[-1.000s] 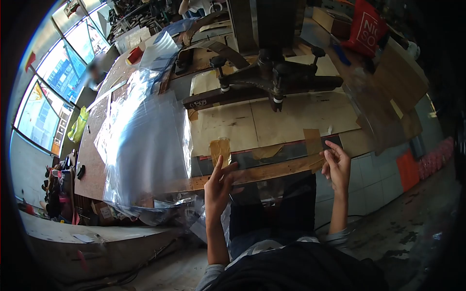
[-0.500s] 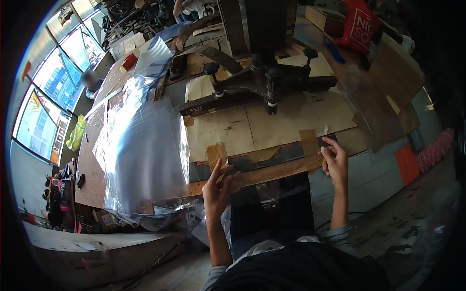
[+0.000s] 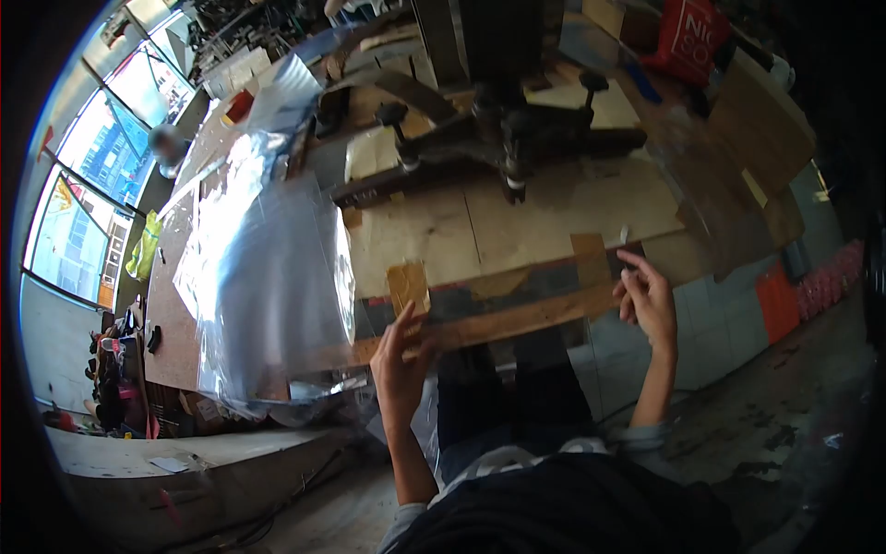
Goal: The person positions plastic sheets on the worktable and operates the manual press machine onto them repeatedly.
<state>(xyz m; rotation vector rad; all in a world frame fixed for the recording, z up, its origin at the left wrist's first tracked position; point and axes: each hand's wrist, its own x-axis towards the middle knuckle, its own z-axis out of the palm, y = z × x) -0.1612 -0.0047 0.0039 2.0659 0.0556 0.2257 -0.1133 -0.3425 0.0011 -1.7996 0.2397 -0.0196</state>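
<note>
My left hand [image 3: 399, 365] is at the table's front edge, fingers apart, with the index fingertip at the lower end of a brown tape patch [image 3: 408, 286]. I see nothing held in it, and its lower fingers are blurred. Over the right part of the edge, my right hand [image 3: 651, 309] has its index finger stretched out and the other fingers loosely bent; no held thing shows. Between the hands run a dark strip [image 3: 452, 303] and a wooden edge [image 3: 503, 323]. Beyond them lies a pale board [image 3: 544, 226] with another tape patch [image 3: 588, 258].
A black metal press frame [image 3: 508, 138] with knobs stands over the board. Clear plastic sheets [image 3: 277, 277] are stacked at left. Cardboard [image 3: 761, 120] and a red bag [image 3: 688, 42] are at right. Another person [image 3: 168, 148] is near the windows.
My left hand has shifted slightly left and down in view, and my right hand slightly right. The camera view has tilted a little. Neither hand has visibly taken hold of anything.
</note>
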